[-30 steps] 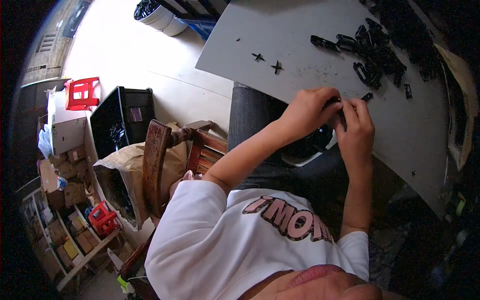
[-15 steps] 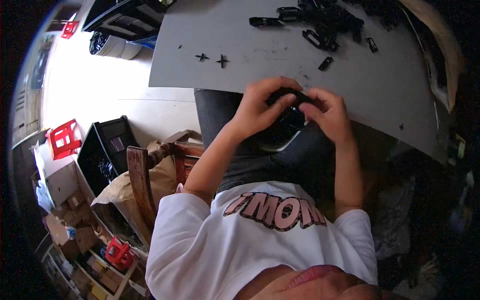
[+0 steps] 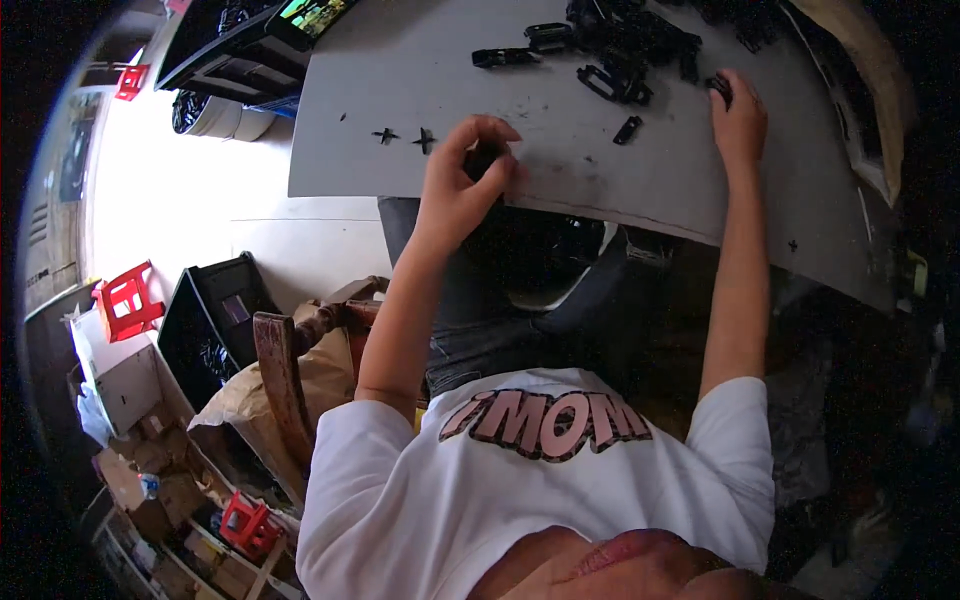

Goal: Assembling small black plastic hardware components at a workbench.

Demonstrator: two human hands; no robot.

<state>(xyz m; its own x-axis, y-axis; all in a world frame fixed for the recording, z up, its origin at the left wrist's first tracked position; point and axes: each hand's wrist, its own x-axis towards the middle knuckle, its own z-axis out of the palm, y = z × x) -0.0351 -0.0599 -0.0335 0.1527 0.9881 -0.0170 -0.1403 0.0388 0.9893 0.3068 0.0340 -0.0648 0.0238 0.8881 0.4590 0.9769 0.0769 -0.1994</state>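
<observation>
Above the near edge of the table, my left hand [image 3: 462,180] is curled around a dark plastic part [image 3: 484,160], mostly hidden by the fingers. My right hand [image 3: 741,115] reaches out over the table's right side, its fingers closed on a small black oblong plastic piece [image 3: 719,90]. Left of that hand lies another small black oblong piece [image 3: 627,130]. A heap of black plastic parts [image 3: 640,45] spreads over the far side of the table. Two black cross-shaped pieces [image 3: 425,140] rest just left of my left hand.
The grey table [image 3: 570,185] has its near edge over my lap. At its far left stand black crates [image 3: 235,65] and a whitish bucket [image 3: 215,118]. A wooden chair [image 3: 285,360], a black bin [image 3: 215,310] and a red stool [image 3: 130,302] are at lower left.
My hands have parted. The right one left the dark part and moved far and right onto a small black piece; the left one shifted slightly left, keeping the dark part.
</observation>
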